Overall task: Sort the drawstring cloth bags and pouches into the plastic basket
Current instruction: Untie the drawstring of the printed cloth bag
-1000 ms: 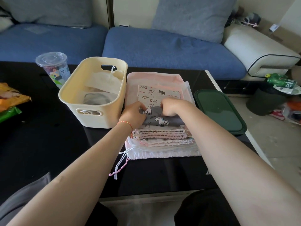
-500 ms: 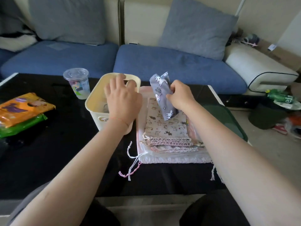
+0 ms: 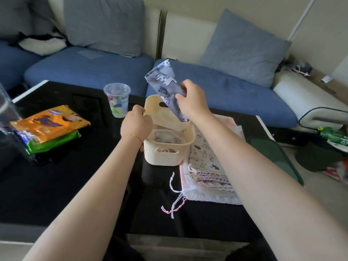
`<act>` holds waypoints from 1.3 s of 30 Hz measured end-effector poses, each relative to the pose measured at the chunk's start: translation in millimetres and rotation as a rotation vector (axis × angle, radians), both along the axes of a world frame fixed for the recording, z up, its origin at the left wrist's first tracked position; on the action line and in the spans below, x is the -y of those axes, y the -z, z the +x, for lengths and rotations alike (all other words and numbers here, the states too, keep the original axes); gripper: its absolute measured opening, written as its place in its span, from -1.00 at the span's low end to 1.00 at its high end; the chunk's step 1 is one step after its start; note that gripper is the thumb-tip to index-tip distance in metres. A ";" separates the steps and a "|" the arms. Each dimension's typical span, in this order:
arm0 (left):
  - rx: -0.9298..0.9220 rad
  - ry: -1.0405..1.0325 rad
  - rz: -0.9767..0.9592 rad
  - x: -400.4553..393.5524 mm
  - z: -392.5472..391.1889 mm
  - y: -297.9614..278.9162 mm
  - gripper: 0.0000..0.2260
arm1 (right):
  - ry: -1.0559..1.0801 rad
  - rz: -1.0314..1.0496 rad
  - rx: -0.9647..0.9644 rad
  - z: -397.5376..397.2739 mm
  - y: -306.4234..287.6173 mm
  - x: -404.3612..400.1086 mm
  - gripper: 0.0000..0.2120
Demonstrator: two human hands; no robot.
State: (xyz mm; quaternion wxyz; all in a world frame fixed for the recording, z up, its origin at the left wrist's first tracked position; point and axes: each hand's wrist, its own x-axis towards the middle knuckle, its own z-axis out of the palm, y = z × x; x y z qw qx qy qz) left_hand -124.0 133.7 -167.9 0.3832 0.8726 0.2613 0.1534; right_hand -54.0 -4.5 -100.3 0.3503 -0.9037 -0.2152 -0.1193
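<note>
Since half a second ago, right hand has carried the pinched grey pouch above the basket; left hand grips its left rim. Held by one edge and tilted, the pouch could drape over the far rim.

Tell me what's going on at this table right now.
A person is sorting cloth bags into a cream plastic basket. The right hand pinches a grey unicorn-print pouch and holds it above the basket. The left hand grips the basket's left rim. Some pale cloth already lies inside the basket. A stack of folded drawstring bags waits beside the basket on the black table.
</note>
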 end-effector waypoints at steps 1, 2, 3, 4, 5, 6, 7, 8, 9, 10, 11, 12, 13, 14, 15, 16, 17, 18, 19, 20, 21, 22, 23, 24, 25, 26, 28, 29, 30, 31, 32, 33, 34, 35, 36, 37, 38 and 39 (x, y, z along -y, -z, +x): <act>0.018 0.003 -0.032 0.6 0.6 1.0 -0.63 | -0.010 -0.077 0.071 -1.3 0.6 -2.2 -0.91; 0.035 0.001 -0.070 -2.0 0.8 2.0 -0.62 | -0.024 -0.222 0.130 -2.0 2.6 -6.2 -0.92; 0.049 0.000 -0.108 -3.8 1.0 3.0 -0.62 | -0.044 -0.396 0.160 -3.0 5.8 -7.3 -0.93; 0.061 -0.006 -0.140 -5.1 1.4 3.6 -0.62 | -0.076 -0.559 0.181 -5.6 8.1 -7.1 -0.92; 0.070 -0.016 -0.167 -7.3 2.1 4.2 -0.62 | -0.115 -0.679 0.190 -9.8 10.8 -7.4 -0.88; 0.081 -0.027 -0.185 -7.9 2.5 4.9 -0.63 | -0.155 -0.777 0.176 -14.0 14.4 -5.9 -0.82; 0.100 -0.039 -0.201 -8.3 3.6 5.4 -0.64 | -0.179 -0.854 0.146 -19.2 18.0 -5.1 -0.74; 0.132 -0.049 -0.212 -8.1 3.8 4.9 -0.66 | -0.186 -0.923 0.106 -23.0 21.9 -5.8 -0.66; 0.177 -0.057 -0.197 -7.5 4.3 3.4 -0.67 | -0.174 -0.984 0.049 -26.7 24.4 -6.4 -0.63; 0.233 -0.055 -0.148 -6.3 4.4 0.8 -0.69 | -0.162 -1.022 -0.009 -28.5 27.1 -8.7 -0.67; 0.288 -0.040 -0.079 -4.4 3.9 -2.1 -0.71 | -0.159 -1.035 -0.060 -29.8 28.9 -10.7 -0.78; 0.336 -0.010 -0.006 -1.7 2.6 -6.0 -0.73 | -0.155 -1.040 -0.116 -29.3 29.5 -13.2 -0.85; 0.367 0.036 0.056 1.3 1.9 -9.1 -0.74 | -0.159 -1.049 -0.163 -28.1 29.2 -15.4 -0.90; 0.369 0.103 0.104 5.1 -0.3 -13.3 -0.74 | -0.179 -1.055 -0.197 -26.6 29.9 -16.4 -0.92; 0.328 0.189 0.141 9.8 -1.9 -16.5 -0.75 | -0.212 -1.051 -0.210 -26.3 30.2 -17.0 -0.92; 0.239 0.283 0.181 15.1 -3.6 -18.8 -0.74 | -0.248 -1.051 -0.213 -27.5 30.5 -16.5 -0.89; 0.113 0.369 0.232 19.6 -4.4 -18.9 -0.74 | -0.290 -1.073 -0.237 -29.2 29.7 -16.0 -0.88; -0.026 0.436 0.289 24.1 -5.0 -18.6 -0.75 | -0.332 -1.091 -0.273 -30.9 26.9 -14.6 -0.87; -0.144 0.479 0.341 27.3 -5.1 -17.5 -0.75 | -0.360 -1.109 -0.327 -32.0 21.9 -11.3 -0.86; -0.218 0.499 0.382 30.3 -5.5 -17.1 -0.76 | -0.375 -1.099 -0.395 -31.6 15.4 -7.7 -0.89; -0.252 0.502 0.409 31.7 -5.4 -16.6 -0.76 | -0.365 -1.033 -0.475 -30.5 8.1 -3.8 -0.90; -0.256 0.493 0.425 33.1 -4.7 -16.6 -0.76 | -0.333 -0.941 -0.523 -27.1 1.6 0.4 -0.90; -0.244 0.478 0.432 33.1 -4.3 -16.1 -0.76 | -0.293 -0.842 -0.518 -23.5 -4.4 2.4 -0.89; -0.236 0.468 0.439 34.2 -4.4 -16.2 -0.75 | -0.242 -0.768 -0.463 -19.2 -6.4 4.3 -0.84; -0.246 0.466 0.452 34.8 -4.6 -16.4 -0.74 | -0.191 -0.733 -0.383 -15.6 -5.8 4.2 -0.79; -0.268 0.475 0.469 36.3 -4.8 -16.6 -0.74 | -0.151 -0.744 -0.337 -14.3 -2.8 3.9 -0.75; -0.320 0.506 0.491 38.3 -3.3 -15.8 -0.74 | -0.122 -0.835 -0.402 -20.1 7.5 -0.1 -0.72; -0.350 0.525 0.502 39.5 -2.5 -15.8 -0.73 | -0.125 -0.856 -0.488 -23.5 12.5 -2.1 -0.76; -0.398 0.545 0.518 41.1 -1.0 -15.8 -0.71 | -0.125 -0.844 -0.575 -24.8 17.1 -3.3 -0.83; -0.453 0.564 0.535 42.4 0.6 -15.9 -0.69 | -0.127 -0.806 -0.641 -25.9 19.5 -4.6 -0.86; -0.507 0.588 0.542 44.0 3.1 -15.3 -0.68 | -0.119 -0.721 -0.707 -24.0 22.8 -4.9 -0.83; -0.548 0.615 0.539 46.0 4.9 -14.6 -0.68 | -0.098 -0.608 -0.791 -18.8 28.1 -5.6 -0.80; -0.585 0.642 0.518 48.4 6.1 -14.0 -0.69 | -0.068 -0.482 -0.893 -14.2 34.2 -6.6 -0.80; -0.613 0.663 0.480 49.9 6.9 -13.0 -0.72 | -0.028 -0.351 -0.987 -11.4 39.6 -8.4 -0.81; -0.619 0.671 0.421 50.3 8.3 -10.5 -0.74 | 0.022 -0.227 -1.067 -10.2 43.4 -9.9 -0.81; -0.607 0.668 0.368 51.0 9.4 -8.7 -0.76 | 0.066 -0.119 -1.127 -6.7 46.9 -10.6 -0.78; -0.597 0.659 0.336 50.6 10.8 -6.3 -0.76 | 0.089 -0.048 -1.164 -3.7 49.0 -10.2 -0.73; -0.593 0.643 0.338 49.9 12.9 -4.6 -0.74 | 0.093 -0.004 -1.177 -1.4 49.8 -9.1 -0.68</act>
